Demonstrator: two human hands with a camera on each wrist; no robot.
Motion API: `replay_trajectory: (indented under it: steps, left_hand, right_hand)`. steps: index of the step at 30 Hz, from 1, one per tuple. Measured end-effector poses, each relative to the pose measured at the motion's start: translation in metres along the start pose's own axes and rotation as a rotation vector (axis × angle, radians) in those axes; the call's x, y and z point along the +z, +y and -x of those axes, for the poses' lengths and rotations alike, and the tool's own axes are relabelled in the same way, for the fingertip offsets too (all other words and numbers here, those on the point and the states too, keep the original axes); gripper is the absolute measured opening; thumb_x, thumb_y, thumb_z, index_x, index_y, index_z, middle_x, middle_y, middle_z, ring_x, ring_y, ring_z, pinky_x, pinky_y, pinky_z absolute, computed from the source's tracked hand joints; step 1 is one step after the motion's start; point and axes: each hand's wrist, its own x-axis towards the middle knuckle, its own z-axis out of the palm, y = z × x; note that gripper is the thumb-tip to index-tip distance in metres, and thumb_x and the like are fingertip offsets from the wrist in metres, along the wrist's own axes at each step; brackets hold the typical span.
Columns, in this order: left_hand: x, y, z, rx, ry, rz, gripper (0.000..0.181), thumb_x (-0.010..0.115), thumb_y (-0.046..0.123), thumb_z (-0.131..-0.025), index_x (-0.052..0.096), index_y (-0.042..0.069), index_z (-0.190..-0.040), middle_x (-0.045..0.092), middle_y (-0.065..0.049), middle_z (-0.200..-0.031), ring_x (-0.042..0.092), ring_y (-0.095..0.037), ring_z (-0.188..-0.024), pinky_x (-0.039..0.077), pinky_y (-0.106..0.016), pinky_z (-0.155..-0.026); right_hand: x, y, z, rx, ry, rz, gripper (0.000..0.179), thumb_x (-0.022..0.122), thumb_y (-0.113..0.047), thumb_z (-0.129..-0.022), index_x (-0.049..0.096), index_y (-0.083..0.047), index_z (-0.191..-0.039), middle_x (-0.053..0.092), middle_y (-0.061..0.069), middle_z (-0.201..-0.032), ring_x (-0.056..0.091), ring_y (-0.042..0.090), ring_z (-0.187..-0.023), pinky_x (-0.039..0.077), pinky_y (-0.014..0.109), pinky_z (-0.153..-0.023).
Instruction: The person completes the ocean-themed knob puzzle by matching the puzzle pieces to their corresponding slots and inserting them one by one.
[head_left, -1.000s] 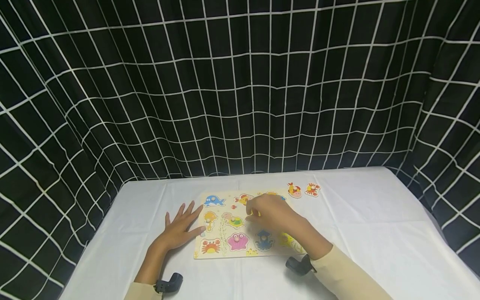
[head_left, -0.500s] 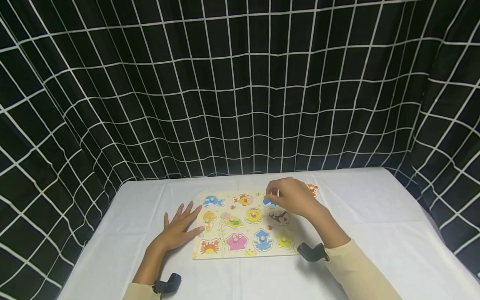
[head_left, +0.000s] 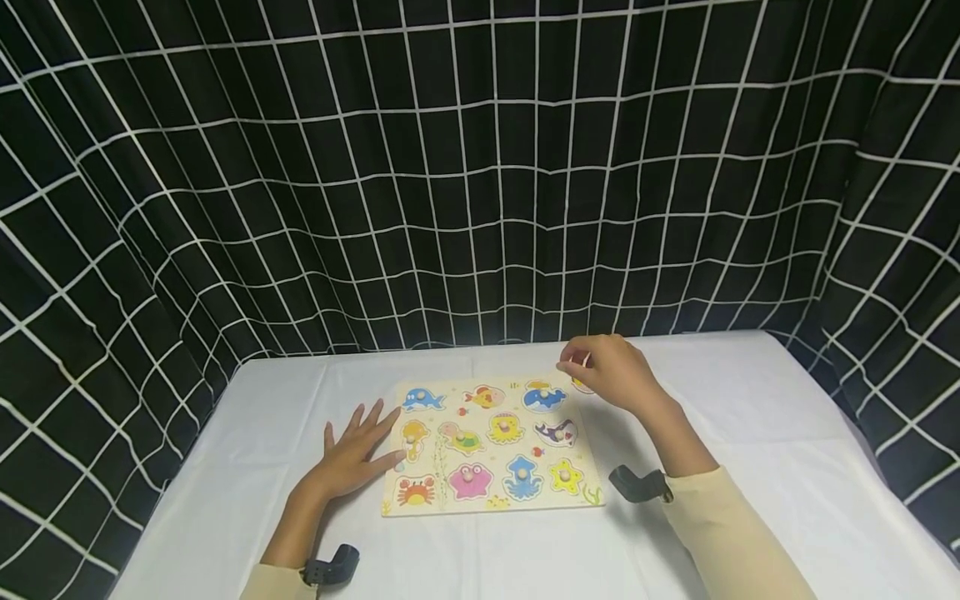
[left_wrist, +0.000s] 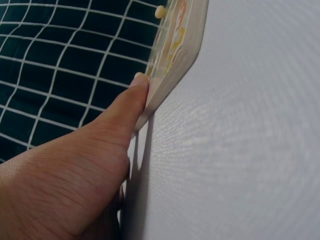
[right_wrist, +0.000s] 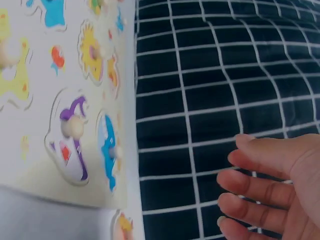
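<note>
A wooden peg puzzle board (head_left: pixel 480 510) with sea-animal pieces lies on the white cloth. My left hand (head_left: pixel 352 458) rests with spread fingers at its left edge, the thumb (left_wrist: pixel 135 97) on the board's rim in the left wrist view. Above the board's back right corner, my right hand (head_left: pixel 615 371) hangs with loosely bent fingers (right_wrist: pixel 255 185) and holds nothing. Just under it a loose fish piece (head_left: pixel 582 387) shows in part, also visible as an orange-yellow piece (right_wrist: pixel 123 227) in the right wrist view. The loose crab piece is hidden behind this hand.
Knobbed pieces on the board include a whale (head_left: pixel 543 398), a pink starfish-like one (head_left: pixel 470 481), a squid (head_left: pixel 522 477) and a yellow star (head_left: pixel 566 476). The fish picture (head_left: pixel 485 397) and crab picture (head_left: pixel 416 491) show no knobs. A black gridded curtain (head_left: pixel 480 208) hangs behind the table.
My right hand has moved from over the board's middle to its back right corner, uncovering the octopus, the whale and the purple orca, and covering the loose crab. My left hand stays put.
</note>
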Motion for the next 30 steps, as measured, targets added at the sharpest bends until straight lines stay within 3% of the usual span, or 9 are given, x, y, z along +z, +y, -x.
replay_trajectory:
  steps: [11, 20, 26, 30]
  left_hand:
    - [-0.002, 0.003, 0.0, 0.002, 0.011, 0.003, 0.079, 0.059, 0.061, -0.093, 0.036, 0.024, -0.159, 0.018, -0.01, -0.168, 0.004, -0.039, -0.155, -0.009, -0.074, -0.114]
    - [0.0, 0.0, -0.001, -0.002, 0.002, 0.0, 0.079, 0.058, 0.063, -0.093, 0.035, 0.027, -0.159, 0.017, -0.009, -0.168, 0.004, -0.039, -0.155, -0.01, -0.073, -0.114]
    - [0.0, 0.0, -0.002, 0.002, 0.007, -0.001, 0.079, 0.057, 0.064, -0.093, 0.036, 0.026, -0.159, 0.019, -0.009, -0.168, 0.005, -0.04, -0.155, -0.01, -0.074, -0.113]
    - [-0.001, 0.0, -0.002, 0.007, 0.011, 0.0, 0.079, 0.058, 0.063, -0.094, 0.036, 0.026, -0.159, 0.019, -0.01, -0.168, 0.005, -0.04, -0.155, -0.01, -0.074, -0.113]
  right_hand:
    - [0.001, 0.04, -0.003, 0.105, 0.064, -0.018, 0.015, 0.074, -0.022, -0.093, 0.077, -0.011, -0.103, 0.071, 0.004, -0.084, 0.061, 0.021, -0.073, 0.044, 0.034, -0.06]
    - [0.007, 0.07, -0.001, 0.187, 0.011, 0.035, 0.022, 0.072, -0.02, -0.093, 0.075, -0.005, -0.109, 0.071, 0.009, -0.086, 0.061, 0.024, -0.075, 0.046, 0.038, -0.061]
    - [0.01, 0.086, 0.003, 0.247, -0.013, 0.072, 0.029, 0.073, -0.019, -0.091, 0.073, -0.001, -0.114, 0.07, 0.006, -0.078, 0.062, 0.023, -0.072, 0.048, 0.042, -0.062]
    - [0.012, 0.091, 0.004, 0.266, -0.033, 0.09, 0.033, 0.072, -0.02, -0.092, 0.071, 0.001, -0.118, 0.072, 0.012, -0.083, 0.065, 0.028, -0.076, 0.053, 0.048, -0.066]
